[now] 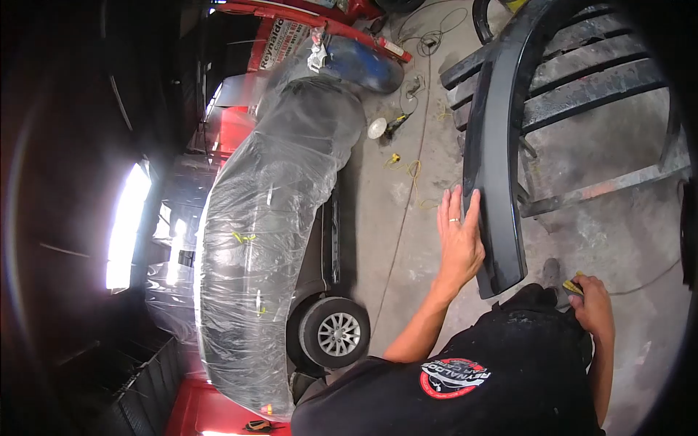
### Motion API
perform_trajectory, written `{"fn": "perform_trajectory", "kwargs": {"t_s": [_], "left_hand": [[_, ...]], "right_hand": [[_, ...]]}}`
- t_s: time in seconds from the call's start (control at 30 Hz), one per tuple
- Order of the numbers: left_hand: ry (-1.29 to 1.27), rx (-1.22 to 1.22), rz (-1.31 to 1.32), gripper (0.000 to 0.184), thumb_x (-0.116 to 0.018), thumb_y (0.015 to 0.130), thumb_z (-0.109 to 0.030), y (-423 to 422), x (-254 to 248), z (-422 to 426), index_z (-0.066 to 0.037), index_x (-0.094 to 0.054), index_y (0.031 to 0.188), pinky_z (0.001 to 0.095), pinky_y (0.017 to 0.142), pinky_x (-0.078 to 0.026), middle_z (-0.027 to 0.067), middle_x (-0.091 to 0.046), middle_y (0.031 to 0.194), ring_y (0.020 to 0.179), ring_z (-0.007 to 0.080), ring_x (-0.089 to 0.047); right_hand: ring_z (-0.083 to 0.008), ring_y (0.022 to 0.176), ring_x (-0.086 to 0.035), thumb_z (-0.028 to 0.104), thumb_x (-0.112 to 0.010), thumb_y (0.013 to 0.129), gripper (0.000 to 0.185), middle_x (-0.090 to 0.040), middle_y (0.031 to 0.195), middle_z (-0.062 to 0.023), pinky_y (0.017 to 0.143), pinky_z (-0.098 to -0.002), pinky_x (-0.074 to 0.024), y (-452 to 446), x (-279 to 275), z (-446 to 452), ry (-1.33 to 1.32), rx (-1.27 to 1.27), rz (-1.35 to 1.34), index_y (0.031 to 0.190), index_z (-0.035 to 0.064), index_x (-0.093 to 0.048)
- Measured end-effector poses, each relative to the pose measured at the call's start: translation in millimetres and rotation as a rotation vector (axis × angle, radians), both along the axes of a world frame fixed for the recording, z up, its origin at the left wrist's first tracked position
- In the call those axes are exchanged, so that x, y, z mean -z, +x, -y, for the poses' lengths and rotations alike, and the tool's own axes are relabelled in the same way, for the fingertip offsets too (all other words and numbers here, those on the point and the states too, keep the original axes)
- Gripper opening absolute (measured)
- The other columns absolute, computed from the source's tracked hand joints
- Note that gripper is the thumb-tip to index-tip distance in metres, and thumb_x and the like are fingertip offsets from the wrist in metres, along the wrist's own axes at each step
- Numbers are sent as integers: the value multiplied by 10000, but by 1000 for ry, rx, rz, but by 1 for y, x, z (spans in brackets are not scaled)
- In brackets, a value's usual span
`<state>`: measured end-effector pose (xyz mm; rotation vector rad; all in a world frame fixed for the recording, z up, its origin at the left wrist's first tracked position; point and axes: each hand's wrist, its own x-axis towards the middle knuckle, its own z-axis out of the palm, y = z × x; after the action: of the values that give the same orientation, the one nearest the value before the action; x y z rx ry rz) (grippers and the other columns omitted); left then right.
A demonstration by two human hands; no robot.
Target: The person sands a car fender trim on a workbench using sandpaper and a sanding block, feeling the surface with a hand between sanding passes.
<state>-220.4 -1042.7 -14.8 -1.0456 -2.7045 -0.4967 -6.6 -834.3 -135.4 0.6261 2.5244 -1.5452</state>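
A long, curved dark grey car panel (502, 167), like a bumper or trim piece, runs from the top right down to a squared end near my waist. My left hand (462, 236), with a ring on one finger, lies with stretched fingers against the panel's left edge. Lower right, beside my body, my right hand (595, 305) is closed on a small yellow pad-like piece (574, 284). The fingers cover part of that piece, so its exact kind is unclear. It is apart from the panel.
A slatted rack (589, 87) stands behind the panel. To the left is a car under clear plastic sheeting (254, 218), its wheel (339, 334) exposed. A tool with a round white pad (376, 128), a yellow cord (414, 171) and a dark cable (430, 42) lie on the concrete floor (389, 211).
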Motion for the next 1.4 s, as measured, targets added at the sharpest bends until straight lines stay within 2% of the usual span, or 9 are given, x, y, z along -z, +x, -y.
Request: {"fn": "perform_trajectory", "kwargs": {"t_s": [0.23, 0.4, 0.83, 0.93, 1.07, 1.13, 1.2, 1.3, 1.4], "left_hand": [[-241, 15, -26, 717, -506, 750, 99, 9, -18, -16, -185, -519, 1409, 603, 1151, -150, 262, -297, 1520, 1421, 482, -229], [-332, -19, -149, 683, -485, 791, 87, 18, -17, -29, -235, -546, 1391, 592, 1153, -161, 240, -289, 1534, 1425, 480, -224], [-320, -63, -133, 542, -506, 818, 88, 66, -29, -8, -224, -689, 1221, 615, 1141, -162, 242, -304, 1535, 1411, 483, -256], [-251, -26, -78, 454, -547, 798, 74, 72, -32, 6, -190, -724, 1122, 643, 1123, -179, 240, -316, 1530, 1410, 474, -278], [129, -251, 90, 355, -569, 894, -29, 66, -17, 33, -98, -605, 1241, 513, 1132, -263, 256, -362, 1495, 1389, 437, -342], [327, -388, 198, 382, -575, 931, -74, 60, -2, 44, -70, -539, 1311, 451, 1132, -299, 248, -379, 1488, 1386, 419, -362], [567, -531, 522, 492, -579, 974, -193, 51, 20, 58, 44, -413, 1372, 415, 1070, -385, 280, -477, 1377, 1302, 372, -474], [719, -573, 728, 543, -582, 980, -238, 46, 41, 67, 54, -384, 1393, 421, 1043, -415, 274, -509, 1344, 1272, 338, -507], [724, -503, 731, 602, -595, 969, -272, 43, 52, 63, 61, -357, 1410, 420, 1043, -414, 297, -502, 1340, 1279, 344, -499]], "right_hand": [[-388, 1094, -543, 28, -700, 781, 351, -614, 1097, -193, 935, -445, -440, -5, 0, -9, -81, -56, 38, 1122, -4, -624], [-394, 1062, -559, 23, -698, 778, 347, -617, 1081, -200, 929, -447, -442, 2, 0, -23, -19, -82, 0, 1115, -6, -624], [-398, 1052, -564, 23, -685, 750, 366, -623, 1071, -200, 928, -443, -440, 13, -4, -44, 16, -139, -1, 1106, -3, -607], [-395, 1062, -563, 13, -684, 750, 364, -623, 1084, -196, 931, -440, -442, 9, -6, -47, 25, -158, 2, 1106, 2, -607], [-386, 1091, -557, 22, -692, 770, 375, -619, 1136, -194, 945, -438, -443, 4, -7, -48, 50, -194, -3, 1136, 5, -611], [-387, 1102, -553, 31, -679, 782, 373, -617, 1149, -198, 961, -437, -435, 2, -12, -48, 68, -197, 57, 1148, 4, -609], [-390, 1106, -549, 44, -672, 791, 372, -617, 1149, -200, 971, -440, -427, 1, -12, -50, 80, -211, 71, 1155, 3, -608], [-388, 1106, -554, 53, -672, 797, 375, -621, 1149, -197, 967, -439, -432, -8, -23, -49, 103, -246, 117, 1164, 6, -608], [-386, 1107, -562, 54, -672, 800, 381, -625, 1153, -197, 959, -439, -441, -16, -31, -45, 130, -224, 139, 1174, 10, -609]]}}
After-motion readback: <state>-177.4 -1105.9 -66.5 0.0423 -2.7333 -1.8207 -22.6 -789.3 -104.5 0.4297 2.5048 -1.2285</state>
